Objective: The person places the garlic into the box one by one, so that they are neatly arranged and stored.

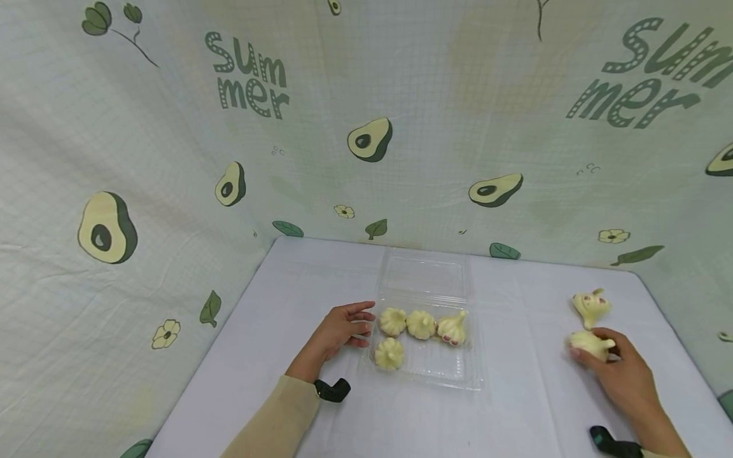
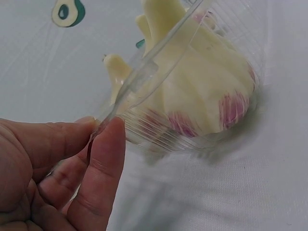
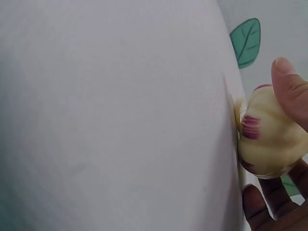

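Note:
At the right of the head view my right hand grips a garlic bulb between thumb and fingers. The right wrist view shows this garlic bulb with purple streaks, close against the white cloth. My left hand is at the left edge of a clear plastic clamshell box. Up close, thumb and fingertip pinch the box's thin rim. Inside the box, three garlic bulbs form a back row, and one garlic bulb sits at the front left.
Another garlic bulb lies just beyond my right hand. The box's lid is folded back toward the rear of the table. A curtain printed with avocados encloses the back and sides.

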### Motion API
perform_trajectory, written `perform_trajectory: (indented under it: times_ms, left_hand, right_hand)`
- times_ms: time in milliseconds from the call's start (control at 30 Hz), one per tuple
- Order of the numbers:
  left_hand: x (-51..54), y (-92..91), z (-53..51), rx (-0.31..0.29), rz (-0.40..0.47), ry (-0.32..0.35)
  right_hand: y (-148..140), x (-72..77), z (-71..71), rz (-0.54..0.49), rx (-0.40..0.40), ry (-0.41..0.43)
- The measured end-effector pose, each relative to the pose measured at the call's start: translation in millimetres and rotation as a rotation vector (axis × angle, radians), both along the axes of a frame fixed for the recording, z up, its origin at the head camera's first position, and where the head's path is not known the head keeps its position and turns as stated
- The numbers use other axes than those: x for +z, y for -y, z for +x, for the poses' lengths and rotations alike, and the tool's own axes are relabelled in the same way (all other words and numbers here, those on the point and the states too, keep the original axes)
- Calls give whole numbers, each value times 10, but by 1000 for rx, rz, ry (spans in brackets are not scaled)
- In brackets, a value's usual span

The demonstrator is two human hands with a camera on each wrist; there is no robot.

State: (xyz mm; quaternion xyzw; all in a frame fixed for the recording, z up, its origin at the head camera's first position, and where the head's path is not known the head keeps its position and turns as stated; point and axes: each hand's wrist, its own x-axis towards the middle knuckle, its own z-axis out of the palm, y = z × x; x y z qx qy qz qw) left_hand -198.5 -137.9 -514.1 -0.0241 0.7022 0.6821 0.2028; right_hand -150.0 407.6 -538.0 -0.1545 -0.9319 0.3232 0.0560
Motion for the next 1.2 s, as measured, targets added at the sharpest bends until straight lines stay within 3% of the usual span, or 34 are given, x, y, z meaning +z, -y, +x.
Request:
perform_trajectory:
  times_ms: [167,333,467,667,800,1067,1200]
  left_hand:
    - [9,-6,-3,-4,5,2]
    - [9,-9,-3,-4,4,0]
    - [8,-7,0,-4,3,1]
    - [9,0,5,-6,5,1]
    - [9,-2,2,-5,5,3]
    - [7,-8,0,-4,0,6]
    - [-1,-5,-2,-9,3,-1]
  right_hand:
    - [3,8,15,-23,-25,8]
    - [-47,27,22,-80,87,72]
    - [-76,36,25,-65,166,97]
    - [-31,-23,43,35,160,-65]
    - [8,-50,56,35,157,-134]
    - [-7,22,34,-56,201,-11]
    - [-7,27,48,-47,179,3]
